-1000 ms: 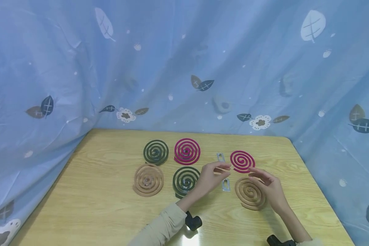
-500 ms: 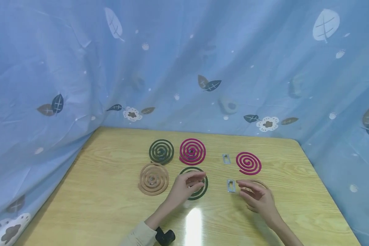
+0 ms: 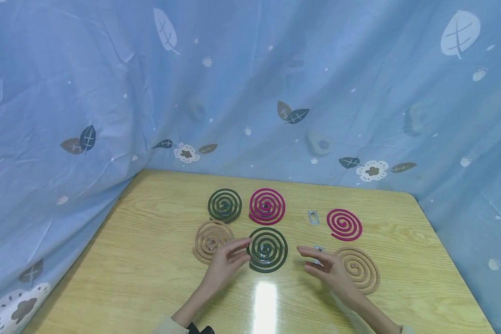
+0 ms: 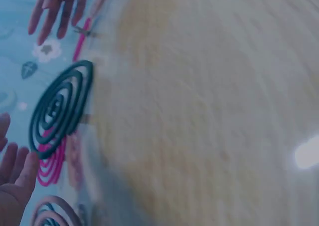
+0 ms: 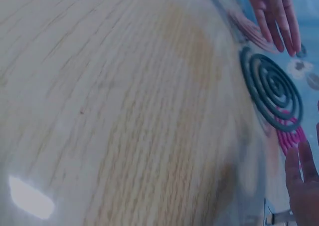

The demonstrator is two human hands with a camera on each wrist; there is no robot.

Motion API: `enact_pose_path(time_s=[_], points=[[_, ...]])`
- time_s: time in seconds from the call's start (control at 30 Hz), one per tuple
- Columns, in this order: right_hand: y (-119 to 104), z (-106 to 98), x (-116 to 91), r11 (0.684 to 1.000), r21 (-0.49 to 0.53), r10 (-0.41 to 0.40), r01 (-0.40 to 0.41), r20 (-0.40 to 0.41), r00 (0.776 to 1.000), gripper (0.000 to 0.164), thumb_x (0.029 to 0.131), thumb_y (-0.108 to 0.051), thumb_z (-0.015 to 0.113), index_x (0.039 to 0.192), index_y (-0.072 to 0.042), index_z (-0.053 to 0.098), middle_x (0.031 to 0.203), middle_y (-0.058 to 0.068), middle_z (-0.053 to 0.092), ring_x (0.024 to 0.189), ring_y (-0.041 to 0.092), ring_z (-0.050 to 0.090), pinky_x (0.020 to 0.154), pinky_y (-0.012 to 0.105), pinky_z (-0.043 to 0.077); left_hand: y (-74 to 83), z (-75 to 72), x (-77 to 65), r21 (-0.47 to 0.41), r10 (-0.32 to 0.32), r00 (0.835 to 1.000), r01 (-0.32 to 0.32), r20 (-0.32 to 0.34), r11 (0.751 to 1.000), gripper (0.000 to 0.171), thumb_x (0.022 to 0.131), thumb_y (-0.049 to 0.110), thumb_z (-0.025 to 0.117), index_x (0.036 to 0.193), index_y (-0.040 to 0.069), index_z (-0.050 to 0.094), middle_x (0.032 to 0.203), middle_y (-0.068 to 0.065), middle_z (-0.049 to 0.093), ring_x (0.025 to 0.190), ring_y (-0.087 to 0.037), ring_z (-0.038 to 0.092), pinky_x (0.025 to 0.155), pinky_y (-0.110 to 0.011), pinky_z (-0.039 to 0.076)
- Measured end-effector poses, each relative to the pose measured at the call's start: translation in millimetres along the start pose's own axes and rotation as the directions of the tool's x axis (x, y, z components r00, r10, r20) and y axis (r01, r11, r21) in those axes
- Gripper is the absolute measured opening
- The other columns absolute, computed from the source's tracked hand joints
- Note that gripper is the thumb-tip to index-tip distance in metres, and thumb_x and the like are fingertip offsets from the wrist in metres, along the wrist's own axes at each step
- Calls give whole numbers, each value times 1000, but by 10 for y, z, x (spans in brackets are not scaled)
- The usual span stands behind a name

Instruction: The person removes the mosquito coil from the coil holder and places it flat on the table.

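A dark green mosquito coil sits over a small metal stand in the front middle of the group. My left hand is at its left side, fingers bent loosely, fingertips right at the rim; it also overlaps the tan coil in the head view. To the right of the green coil, my right hand hovers with fingers apart from the thumb and nothing between them. It partly covers a bare metal stand and a flat tan coil. In both wrist views the green coil looks raised above the table.
Behind are another green coil and a magenta coil, both over metal stands. A second bare stand and a flat magenta coil lie back right. Blue patterned cloth encloses the wooden table behind and at the sides.
My left hand has moved left, from near the front bare stand across the front green coil to its left rim. My right hand has shifted left off the flat tan coil. The head view has turned slightly.
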State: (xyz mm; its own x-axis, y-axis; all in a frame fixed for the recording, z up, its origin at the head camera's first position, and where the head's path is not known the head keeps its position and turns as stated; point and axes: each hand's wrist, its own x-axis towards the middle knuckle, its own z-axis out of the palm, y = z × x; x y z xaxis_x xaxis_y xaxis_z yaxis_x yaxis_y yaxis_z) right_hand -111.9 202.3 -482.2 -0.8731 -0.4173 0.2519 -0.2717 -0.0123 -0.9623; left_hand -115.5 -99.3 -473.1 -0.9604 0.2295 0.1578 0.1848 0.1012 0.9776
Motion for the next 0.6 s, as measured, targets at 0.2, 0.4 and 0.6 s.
enact_pose_path(time_s=[0.2,0.4,0.6], points=[[75,53,118,995,-27,94,-94,11,996,44,89,-2,64,128,11,51,138,27,45,123,8,51,99,31,47,-111,-27,-25,62,-8,997,13,-77,998,42,85,-2,67,125,-8,57,132,-26,51,119,-42,52,98,-30,48],[134,76,226,981,-117,157,-154,20,987,48,89,-8,66,132,7,51,139,24,47,122,27,52,103,38,44,-186,10,-22,92,-10,995,19,-98,996,41,85,-2,68,124,-8,58,130,-28,53,116,-42,54,96,-32,50],[177,81,319,978,-159,148,-139,48,988,48,90,-11,66,134,4,51,137,22,50,120,36,52,103,41,44,-200,19,2,147,-14,997,24,-70,989,42,84,-3,68,125,-6,58,125,-26,56,112,-41,57,94,-33,51]])
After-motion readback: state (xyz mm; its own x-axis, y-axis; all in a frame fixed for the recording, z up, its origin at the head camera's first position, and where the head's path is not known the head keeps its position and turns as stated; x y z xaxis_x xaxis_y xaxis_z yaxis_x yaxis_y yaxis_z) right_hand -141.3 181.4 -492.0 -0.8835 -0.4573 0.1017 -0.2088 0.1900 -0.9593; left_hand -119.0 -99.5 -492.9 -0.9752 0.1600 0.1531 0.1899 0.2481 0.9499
